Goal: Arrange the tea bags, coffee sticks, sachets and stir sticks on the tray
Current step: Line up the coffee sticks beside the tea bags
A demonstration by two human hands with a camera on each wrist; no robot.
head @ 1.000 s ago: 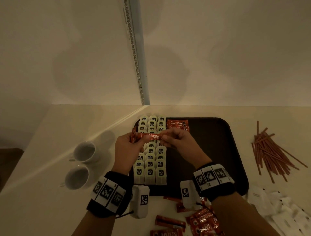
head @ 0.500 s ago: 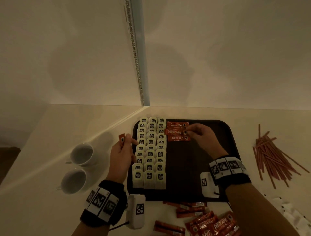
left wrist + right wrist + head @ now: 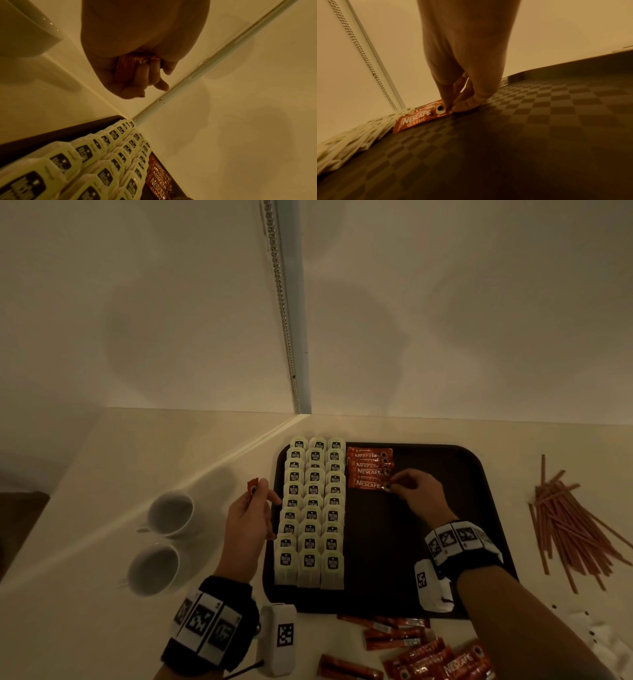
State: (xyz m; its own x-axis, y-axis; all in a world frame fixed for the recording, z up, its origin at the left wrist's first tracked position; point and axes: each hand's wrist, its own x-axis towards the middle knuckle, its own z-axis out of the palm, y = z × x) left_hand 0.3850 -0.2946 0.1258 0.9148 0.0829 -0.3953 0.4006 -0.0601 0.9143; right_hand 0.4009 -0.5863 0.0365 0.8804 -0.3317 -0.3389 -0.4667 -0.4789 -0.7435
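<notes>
Head view shows a pale cream table point(image 3: 102, 474) filling the lower half of the frame, and at lower centre a dark brown rectangular plastic tray point(image 3: 462, 508) with rounded corners. Three overlapping columns of pale paper tea bags with black labels point(image 3: 311, 515) fill the tray's left part. To their right, in the tray's upper middle, sits a short stack of red foil coffee sticks point(image 3: 368, 465). At right of the frame, off the tray, lies a loose heap of thin reddish-brown stir sticks point(image 3: 568, 525); at lower right, white paper sachets point(image 3: 603, 642), dim and partly cut off. More loose red coffee sticks point(image 3: 424, 652) lie along the bottom edge. Two white ceramic cups point(image 3: 164, 539) stand at left.

Right hand point(image 3: 419, 496) has thumb and forefinger pinched on the right end of the nearest red coffee stick point(image 3: 418, 119), which lies flat on the tray in the right wrist view. Left hand point(image 3: 248, 517), just left of the tray, has its fingers curled round a few spare red coffee sticks point(image 3: 135, 69).

Judging the step as seating this stick, it should be slid so its left end meets the tea bags and it overlaps the one above evenly before the pinch is released; dragging too far could ruffle the stack.
</notes>
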